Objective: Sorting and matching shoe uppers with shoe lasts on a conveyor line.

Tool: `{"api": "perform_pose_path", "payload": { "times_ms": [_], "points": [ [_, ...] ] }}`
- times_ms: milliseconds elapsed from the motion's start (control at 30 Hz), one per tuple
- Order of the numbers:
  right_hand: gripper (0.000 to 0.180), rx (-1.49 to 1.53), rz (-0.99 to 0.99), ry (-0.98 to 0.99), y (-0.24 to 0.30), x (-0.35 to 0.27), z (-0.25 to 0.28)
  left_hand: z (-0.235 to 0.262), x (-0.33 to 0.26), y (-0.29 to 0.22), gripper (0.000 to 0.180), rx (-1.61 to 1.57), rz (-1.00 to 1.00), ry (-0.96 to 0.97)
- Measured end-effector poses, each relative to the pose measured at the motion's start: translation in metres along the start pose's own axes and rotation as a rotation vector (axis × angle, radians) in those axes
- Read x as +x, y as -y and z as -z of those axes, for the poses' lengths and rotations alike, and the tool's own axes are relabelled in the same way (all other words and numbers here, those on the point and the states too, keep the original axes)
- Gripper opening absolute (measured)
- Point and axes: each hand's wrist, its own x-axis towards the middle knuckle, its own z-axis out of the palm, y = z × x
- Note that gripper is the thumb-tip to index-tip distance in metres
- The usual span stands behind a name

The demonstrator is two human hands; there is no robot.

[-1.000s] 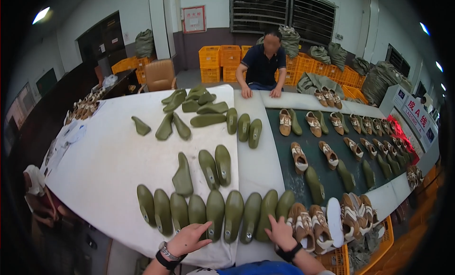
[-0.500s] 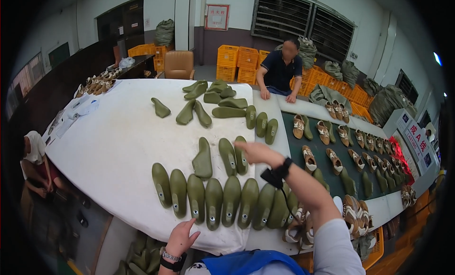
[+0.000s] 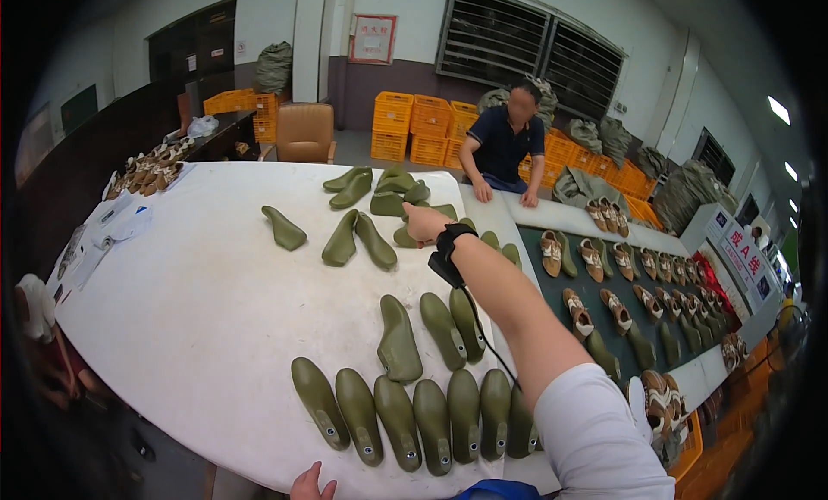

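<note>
My right hand (image 3: 424, 224) reaches far across the white-covered table (image 3: 216, 276). Its index finger is stretched out, and the hand lies over a green shoe last (image 3: 403, 235) lying on its side; a firm grip does not show. Near the lower edge, my left hand (image 3: 310, 484) is partly in view, empty with fingers apart. Just beyond it runs a row of green shoe lasts (image 3: 397, 422), toes pointing away. Behind them are two more upright lasts (image 3: 442, 329) and one last on its side (image 3: 399, 338). Further loose lasts (image 3: 349, 240) lie farther off.
Right of the table, a green conveyor belt (image 3: 552, 315) carries brown-and-white sneakers (image 3: 592, 259) and lasts. A co-worker (image 3: 509, 142) leans at its far end. Orange crates (image 3: 392, 125) and a brown chair (image 3: 304, 134) stand behind. Another person (image 3: 39, 315) is at the left edge.
My right hand has moved from the upright pair of lasts away to the far group. My left hand has dropped toward the lower edge. The whole view has shifted.
</note>
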Motion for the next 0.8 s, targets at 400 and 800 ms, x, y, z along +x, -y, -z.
{"api": "perform_pose_path", "payload": {
  "times_ms": [400, 800],
  "points": [
    [0.052, 0.383, 0.014, 1.001, -0.132, -0.444, -0.149, -0.048, 0.077, -0.099, 0.051, 0.072, -0.602, 0.214],
    [0.027, 0.606, -0.099, 0.401, -0.134, -0.588, -0.202, -0.167, 0.030, -0.192, 0.051, 0.208, -0.958, 0.650]
  ]
}}
